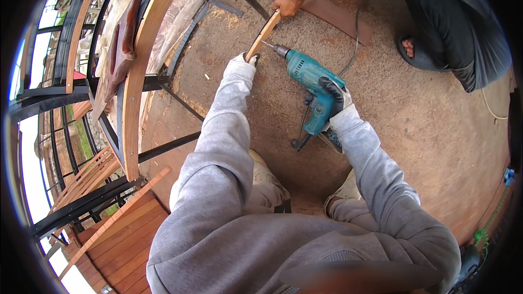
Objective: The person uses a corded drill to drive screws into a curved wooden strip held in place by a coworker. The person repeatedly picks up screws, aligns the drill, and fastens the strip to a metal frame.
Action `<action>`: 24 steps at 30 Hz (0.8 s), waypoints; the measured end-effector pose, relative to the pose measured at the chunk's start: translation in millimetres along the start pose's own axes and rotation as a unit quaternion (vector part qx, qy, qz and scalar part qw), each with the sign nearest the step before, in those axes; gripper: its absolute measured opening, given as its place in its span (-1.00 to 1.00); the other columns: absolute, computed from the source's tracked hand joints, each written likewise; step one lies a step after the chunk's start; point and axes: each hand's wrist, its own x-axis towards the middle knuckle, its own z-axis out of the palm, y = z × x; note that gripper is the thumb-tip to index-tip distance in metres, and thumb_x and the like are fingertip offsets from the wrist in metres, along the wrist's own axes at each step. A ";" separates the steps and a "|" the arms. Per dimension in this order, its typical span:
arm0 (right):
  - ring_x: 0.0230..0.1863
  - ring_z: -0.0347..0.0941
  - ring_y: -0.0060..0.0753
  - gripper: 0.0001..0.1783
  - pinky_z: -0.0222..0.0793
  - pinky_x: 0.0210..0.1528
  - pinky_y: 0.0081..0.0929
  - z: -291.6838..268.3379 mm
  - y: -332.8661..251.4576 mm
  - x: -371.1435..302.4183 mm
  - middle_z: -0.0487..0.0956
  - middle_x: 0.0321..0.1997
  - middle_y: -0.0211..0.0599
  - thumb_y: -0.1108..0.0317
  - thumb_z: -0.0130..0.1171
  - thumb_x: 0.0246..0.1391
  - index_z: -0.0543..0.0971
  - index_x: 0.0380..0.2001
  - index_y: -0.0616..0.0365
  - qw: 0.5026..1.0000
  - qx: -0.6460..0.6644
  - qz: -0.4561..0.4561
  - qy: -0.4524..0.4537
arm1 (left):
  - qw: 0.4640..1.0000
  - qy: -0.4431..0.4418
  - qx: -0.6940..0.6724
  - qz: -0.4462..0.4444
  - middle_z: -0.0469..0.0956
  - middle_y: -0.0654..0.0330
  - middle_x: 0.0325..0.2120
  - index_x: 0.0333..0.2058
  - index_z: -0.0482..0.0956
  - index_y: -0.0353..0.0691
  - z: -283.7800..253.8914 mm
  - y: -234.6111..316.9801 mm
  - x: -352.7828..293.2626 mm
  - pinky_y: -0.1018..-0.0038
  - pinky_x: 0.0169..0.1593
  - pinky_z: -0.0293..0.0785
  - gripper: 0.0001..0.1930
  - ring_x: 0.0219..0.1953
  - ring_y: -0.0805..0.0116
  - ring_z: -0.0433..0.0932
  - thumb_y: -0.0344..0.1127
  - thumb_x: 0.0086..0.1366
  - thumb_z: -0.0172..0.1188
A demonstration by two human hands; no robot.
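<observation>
A teal corded power drill (pixel 311 73) is gripped in my right hand (pixel 339 98), which wears a dark-palmed glove. Its bit points left toward a short wooden strip (pixel 263 35); whether the tip touches it I cannot tell. The near end of that strip is in my left hand (pixel 251 60), gloved and closed around it, with the fingers partly hidden. At the strip's far end a co-worker's bare hand (pixel 289 3) grips the wood, its arm in a bright green sleeve with a yellow cuff.
To my left stands a black metal frame (pixel 169 146) with a curved wooden rail (pixel 143 49). A wooden-handled saw (pixel 121 49) rests by that rail. Reddish boards (pixel 128 239) lie at the lower left. The drill's cord (pixel 357 32) trails over the brown floor (pixel 414 130). The co-worker crouches at upper right.
</observation>
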 end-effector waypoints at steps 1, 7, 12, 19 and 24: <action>-0.29 0.63 -0.16 -0.24 0.64 -0.28 -0.19 -2.8 1.6 2.7 0.59 -0.14 -0.04 0.11 0.49 0.00 0.43 0.16 0.30 1.000 0.003 0.001 -0.003 | 1.000 -0.001 0.003 -0.002 0.69 0.01 -0.26 -0.07 0.67 -0.03 0.1 -0.7 0.4 0.16 -0.04 0.54 -0.61 -0.15 -0.02 0.66 0.10 0.30 0.26; -0.27 0.63 -0.13 -0.25 0.65 -0.25 -0.16 1.2 -0.5 -0.2 0.60 -0.13 -0.01 0.13 0.49 0.01 0.44 0.15 0.32 1.000 0.013 -0.003 -0.013 | 1.000 -0.006 -0.005 -0.010 0.69 0.01 -0.26 -0.08 0.68 -0.03 2.4 -4.7 2.1 0.16 -0.05 0.54 -0.63 -0.15 -0.02 0.66 0.08 0.29 0.27; -0.27 0.63 -0.11 -0.26 0.66 -0.25 -0.14 -1.3 1.9 3.7 0.59 -0.14 0.00 0.16 0.50 -0.01 0.44 0.15 0.33 1.000 0.029 0.003 -0.002 | 1.000 0.003 -0.007 -0.003 0.69 0.00 -0.26 -0.09 0.69 -0.03 2.2 -2.7 1.6 0.17 -0.07 0.55 -0.63 -0.15 -0.02 0.67 0.07 0.29 0.28; -0.29 0.63 -0.12 -0.27 0.66 -0.26 -0.15 -1.9 2.5 2.8 0.59 -0.15 0.00 0.16 0.50 -0.01 0.44 0.13 0.34 1.000 0.022 -0.009 -0.008 | 1.000 -0.001 -0.010 0.001 0.69 0.00 -0.28 -0.11 0.69 -0.05 -4.4 3.2 -1.4 0.18 -0.07 0.55 -0.63 -0.16 -0.02 0.67 0.07 0.29 0.28; -0.30 0.62 -0.14 -0.30 0.65 -0.27 -0.15 -0.5 1.7 2.1 0.59 -0.16 0.00 0.19 0.49 0.00 0.44 0.12 0.33 0.999 0.027 0.002 -0.020 | 1.000 0.020 -0.011 0.007 0.68 0.05 -0.39 -0.16 0.70 -0.09 1.6 -3.4 0.7 0.25 -0.16 0.51 -0.66 -0.31 0.11 0.66 0.04 0.32 0.29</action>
